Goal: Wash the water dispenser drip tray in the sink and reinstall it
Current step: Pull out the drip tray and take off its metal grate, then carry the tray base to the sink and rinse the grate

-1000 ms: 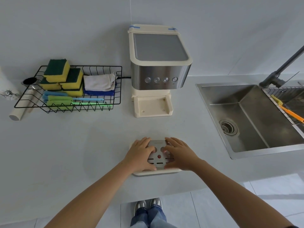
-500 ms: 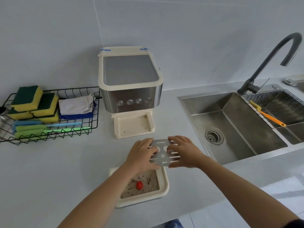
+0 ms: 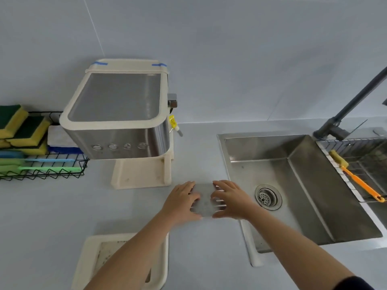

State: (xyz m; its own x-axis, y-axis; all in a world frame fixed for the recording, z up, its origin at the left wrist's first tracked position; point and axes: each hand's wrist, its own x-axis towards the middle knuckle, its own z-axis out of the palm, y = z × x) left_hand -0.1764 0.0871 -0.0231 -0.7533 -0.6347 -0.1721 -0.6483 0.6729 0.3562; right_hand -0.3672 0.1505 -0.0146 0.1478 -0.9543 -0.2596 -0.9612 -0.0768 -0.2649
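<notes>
My left hand (image 3: pixel 181 200) and my right hand (image 3: pixel 230 199) hold the grey slotted grate (image 3: pixel 204 199) of the drip tray between them, above the counter just left of the sink (image 3: pixel 297 185). The cream drip tray base (image 3: pixel 92 258) lies on the counter near the front edge, dirty inside, partly hidden by my left forearm. The water dispenser (image 3: pixel 119 120) stands behind, its cream foot (image 3: pixel 140 174) bare where the tray fits.
A black wire basket (image 3: pixel 41 170) with sponges and cloths stands left of the dispenser. A dark tap (image 3: pixel 343 114) rises behind the sink, and an orange-handled brush (image 3: pixel 360 181) lies on the rack at the right.
Both hands lifted the grate off the tray base and carried it right and away from me, towards the sink. The tray base stayed on the counter.
</notes>
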